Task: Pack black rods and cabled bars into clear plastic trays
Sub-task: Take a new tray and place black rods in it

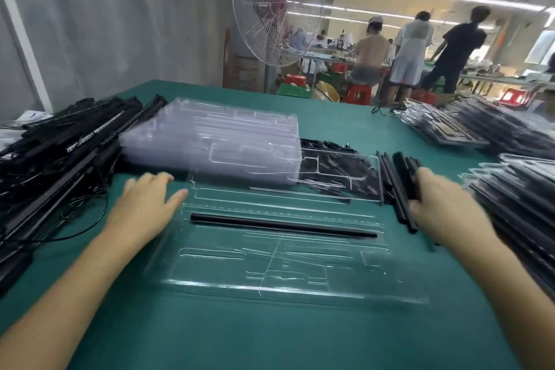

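Step in hand, as I read it: loading rods into the front tray [270,288]. One rod [282,226] already lies lengthwise in a slot across the tray's middle. The other slots look empty, so this tray is barely started.

Right grip [438,201] is just off the tray's right edge, fingers and thumb curled round a few of the loose rods [393,177] heaped there. It's closed on them, tho I can't count how many it holds. Left grip [150,204] sits at the tray's left edge, fingers straight and spread, holding nothing. The thumb looks to touch the tray rim, prob. steadying it, but I can't be sure of contact.

Cabled bars [60,165] are piled well left of the tray, wires tangled. None are in the tray yet.

Behind the tray is the stack [216,141] of empty ones. To its right are packed trays [516,195], heaped and leaning.

Next move, my call: lift one rod clear of the bunch, bring it over the tray, line it up w/ a free slot parallel to the seated rod and press it in. The left grip should keep the tray pinned, since thin plastic will likely slide on the green tabletop [270,333]. Bars after that, and the wires may snag.
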Demonstrator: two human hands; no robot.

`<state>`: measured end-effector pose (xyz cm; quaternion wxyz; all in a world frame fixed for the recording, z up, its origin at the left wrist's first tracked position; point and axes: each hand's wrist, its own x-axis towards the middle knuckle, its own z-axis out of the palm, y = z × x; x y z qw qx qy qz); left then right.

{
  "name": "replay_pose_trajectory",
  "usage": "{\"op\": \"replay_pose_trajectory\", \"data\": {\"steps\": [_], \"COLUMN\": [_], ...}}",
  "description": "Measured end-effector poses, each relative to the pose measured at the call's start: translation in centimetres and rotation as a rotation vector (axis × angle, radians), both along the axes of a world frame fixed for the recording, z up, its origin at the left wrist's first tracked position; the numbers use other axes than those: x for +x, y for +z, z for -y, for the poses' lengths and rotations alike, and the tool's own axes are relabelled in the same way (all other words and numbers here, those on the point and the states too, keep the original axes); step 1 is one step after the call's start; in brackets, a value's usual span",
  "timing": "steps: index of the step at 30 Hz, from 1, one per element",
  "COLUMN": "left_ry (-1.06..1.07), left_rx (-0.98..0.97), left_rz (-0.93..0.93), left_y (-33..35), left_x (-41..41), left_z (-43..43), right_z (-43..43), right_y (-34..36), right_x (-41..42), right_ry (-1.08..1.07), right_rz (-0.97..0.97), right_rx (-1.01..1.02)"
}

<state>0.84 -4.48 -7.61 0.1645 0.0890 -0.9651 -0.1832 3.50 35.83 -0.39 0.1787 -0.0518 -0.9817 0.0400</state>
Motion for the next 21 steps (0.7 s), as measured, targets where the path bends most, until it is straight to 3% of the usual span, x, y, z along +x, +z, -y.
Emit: {"op": "replay_pose_trajectory", "data": {"steps": [2, 4, 7, 10, 15, 18, 21], "left_ry": [-0.061, -0.316, -0.727, -0.897, -0.929, -0.858, -0.769], "left_rx": [-0.031, 0.14, 0.216, 0.241, 0.522, 0.351, 0.154], "left_rz": [-0.218, -0.295, -0.007, 0.143, 0.188, 0.169, 0.073], "left_y": [1.9, 3.8, 4.7, 3.5, 2.7, 1.7, 0.5], "left_x": [0.7, 1.4, 2.2, 2.1, 1.6, 1.4, 1.5], "left_z": [-2.0, -5.0, -10.5, -14.1, -14.4, -14.1, -13.7], "right_z": [1.9, 4.0, 6.5, 8.0, 7.8, 6.8, 4.7], "right_y": [-1.0, -2.1, -3.3, -4.1, -4.5, -4.4, -4.1], "right_x": [1.1, 1.6, 1.2, 0.8, 0.9, 1.1, 0.9], "right_ry": [0.274, 0.48, 0.549, 0.533, 0.413, 0.37, 0.319], "right_rz": [0.112, 0.312, 0.451, 0.498, 0.575, 0.62, 0.442], "right_rx": [-0.439, -0.907, -1.244, -1.39, -1.567, -1.427, -1.274]}}
